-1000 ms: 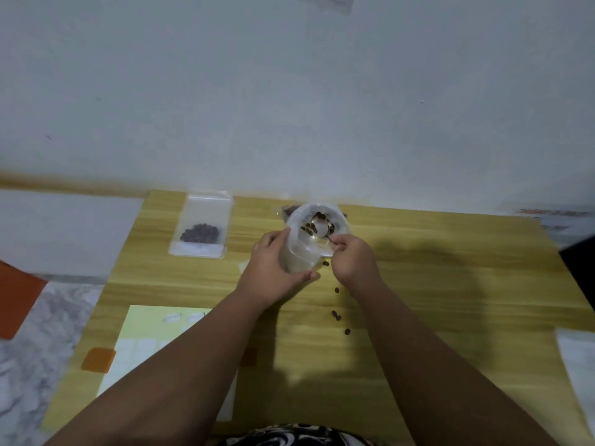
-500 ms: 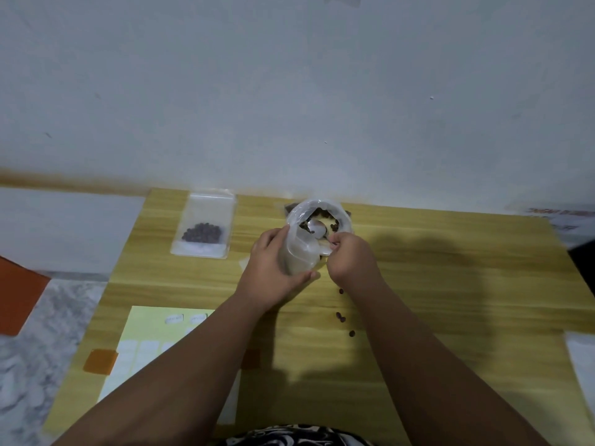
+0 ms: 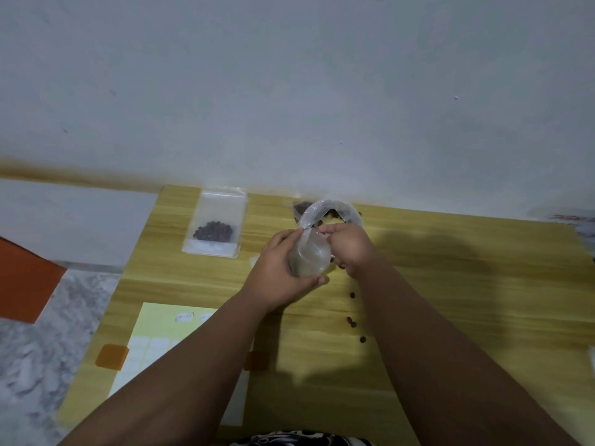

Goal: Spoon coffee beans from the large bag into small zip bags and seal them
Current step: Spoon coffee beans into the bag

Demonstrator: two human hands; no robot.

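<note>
My left hand [image 3: 283, 268] grips a clear small zip bag [image 3: 310, 257] upright around its body, with the round mouth held wide toward the wall. My right hand [image 3: 349, 249] is pinched at the mouth's near rim on a pale spoon [image 3: 335, 225], of which only a bit shows inside the opening next to some dark beans. Behind the bag, a dark corner of the large bag [image 3: 300, 207] shows; the rest is hidden. A second small bag [image 3: 214, 226] with beans lies flat at the back left.
Several loose beans [image 3: 352, 323] lie on the wooden table [image 3: 467, 284] beside my right forearm. A yellow label sheet [image 3: 161, 333] with orange tape [image 3: 112, 356] sits at the front left. The wall runs along the table's far edge.
My right hand has moved left over the bag's mouth, and the spoon's bowl, plainly seen earlier, is now mostly covered. My left hand keeps its grip.
</note>
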